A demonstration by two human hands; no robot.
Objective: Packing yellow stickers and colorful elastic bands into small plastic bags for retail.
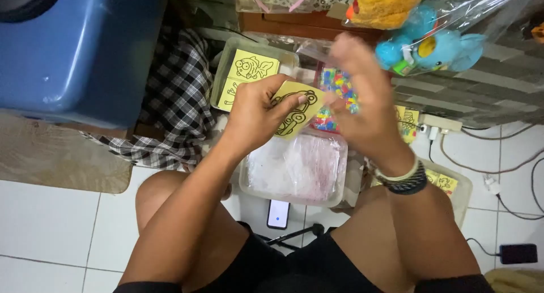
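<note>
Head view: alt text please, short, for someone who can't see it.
Seen from above, a seated person's left hand holds a yellow card with a black line drawing, while the blurred right hand is raised beside it. Below sit clear plastic tubs on a white tiled floor.

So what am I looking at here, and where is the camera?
No machine here: a person sits on a tiled floor, and the camera on their head looks down past their knees. The left hand holds a small yellow card with a black line drawing. The right hand is raised beside it, blurred, so its grip is unclear. Below lies a clear tub of plastic bags; behind is a container with more yellow cards. A phone lies on the floor.
</note>
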